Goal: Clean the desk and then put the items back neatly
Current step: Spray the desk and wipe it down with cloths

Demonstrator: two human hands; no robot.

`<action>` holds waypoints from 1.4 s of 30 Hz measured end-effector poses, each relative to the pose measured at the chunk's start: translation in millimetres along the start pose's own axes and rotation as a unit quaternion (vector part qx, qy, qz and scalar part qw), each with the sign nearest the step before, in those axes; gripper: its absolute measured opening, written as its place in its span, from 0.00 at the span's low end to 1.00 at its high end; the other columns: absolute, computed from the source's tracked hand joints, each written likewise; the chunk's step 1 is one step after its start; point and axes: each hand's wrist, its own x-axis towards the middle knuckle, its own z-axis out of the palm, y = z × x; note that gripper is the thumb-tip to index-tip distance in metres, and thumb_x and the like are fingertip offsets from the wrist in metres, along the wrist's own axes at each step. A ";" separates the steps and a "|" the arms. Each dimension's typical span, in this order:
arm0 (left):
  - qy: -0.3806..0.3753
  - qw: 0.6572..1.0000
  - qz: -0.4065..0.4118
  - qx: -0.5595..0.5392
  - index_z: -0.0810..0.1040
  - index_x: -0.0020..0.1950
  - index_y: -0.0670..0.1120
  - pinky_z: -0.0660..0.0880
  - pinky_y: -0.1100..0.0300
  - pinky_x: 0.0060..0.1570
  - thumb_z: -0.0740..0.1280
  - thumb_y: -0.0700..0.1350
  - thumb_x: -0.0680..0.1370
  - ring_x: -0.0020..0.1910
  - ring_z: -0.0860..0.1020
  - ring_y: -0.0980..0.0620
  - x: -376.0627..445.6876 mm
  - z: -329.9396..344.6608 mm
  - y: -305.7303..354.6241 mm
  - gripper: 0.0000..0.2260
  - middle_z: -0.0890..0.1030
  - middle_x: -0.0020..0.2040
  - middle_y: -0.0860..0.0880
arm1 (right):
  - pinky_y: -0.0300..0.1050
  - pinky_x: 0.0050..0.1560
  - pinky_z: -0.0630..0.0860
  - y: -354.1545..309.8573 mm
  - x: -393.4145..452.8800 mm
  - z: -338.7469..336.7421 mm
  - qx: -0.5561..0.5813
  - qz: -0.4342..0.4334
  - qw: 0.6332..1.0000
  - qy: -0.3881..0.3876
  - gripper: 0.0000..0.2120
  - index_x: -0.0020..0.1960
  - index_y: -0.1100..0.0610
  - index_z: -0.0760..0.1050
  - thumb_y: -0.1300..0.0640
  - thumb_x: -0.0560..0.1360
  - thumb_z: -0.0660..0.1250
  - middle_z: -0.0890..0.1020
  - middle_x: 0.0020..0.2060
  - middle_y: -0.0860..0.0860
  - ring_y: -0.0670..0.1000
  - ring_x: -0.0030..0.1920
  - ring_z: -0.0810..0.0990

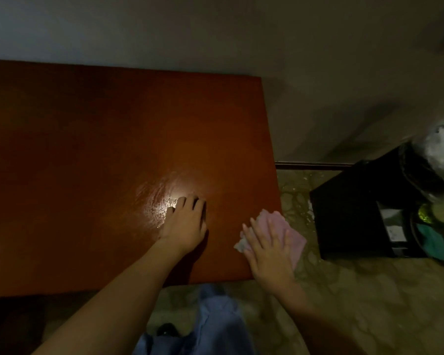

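1. Right hand (267, 249): fingers straight and spread, pressing flat on a pink cloth (283, 226) at the near right corner of the desk (87, 149). Part of the cloth overhangs the edge on the hand's outer side
2. Left hand (185, 221): laid on the desk just left of the right hand, fingers extended, holding nothing; it appears to brace the body
3. Risk: a stroke toward the right could carry the cloth off the edge to the floor
4. Risk: the glossy patch ahead of the left hand looks wet; a bracing palm may slip or leave smears
5. Risk: items waiting in the black box (356, 213), well right of the right hand, may be returned before the surface dries
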 end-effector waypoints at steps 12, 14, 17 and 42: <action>-0.002 0.996 -0.084 0.027 0.58 0.74 0.48 0.62 0.48 0.66 0.58 0.51 0.79 0.71 0.59 0.47 48.5 -24.8 -24.5 0.24 0.60 0.73 0.48 | 0.71 0.66 0.59 -70.6 74.5 -13.9 -0.037 -0.207 0.978 -0.008 0.24 0.68 0.47 0.71 0.44 0.76 0.51 0.70 0.70 0.48 0.60 0.72 0.61; -0.002 0.995 -0.093 0.039 0.57 0.74 0.48 0.63 0.48 0.66 0.58 0.51 0.79 0.70 0.59 0.47 59.8 -32.1 -30.4 0.25 0.61 0.72 0.47 | 0.66 0.69 0.53 -49.9 62.9 -10.9 -0.069 -0.286 0.956 -0.016 0.25 0.72 0.46 0.64 0.43 0.76 0.52 0.67 0.72 0.46 0.58 0.72 0.59; 0.011 0.995 -0.096 0.033 0.57 0.74 0.47 0.62 0.49 0.67 0.57 0.51 0.79 0.71 0.60 0.47 75.6 -43.1 -25.0 0.24 0.61 0.72 0.47 | 0.61 0.70 0.47 -2.3 71.1 -15.0 -0.080 -0.290 0.954 0.004 0.25 0.74 0.46 0.58 0.43 0.78 0.50 0.65 0.72 0.46 0.55 0.73 0.57; -0.003 0.995 -0.101 -0.026 0.57 0.74 0.47 0.61 0.49 0.69 0.56 0.51 0.80 0.71 0.59 0.48 111.9 -63.1 -17.7 0.24 0.61 0.72 0.47 | 0.67 0.70 0.35 23.2 190.2 -62.1 -0.007 -0.049 0.999 0.002 0.36 0.77 0.51 0.42 0.33 0.75 0.31 0.44 0.76 0.53 0.59 0.76 0.40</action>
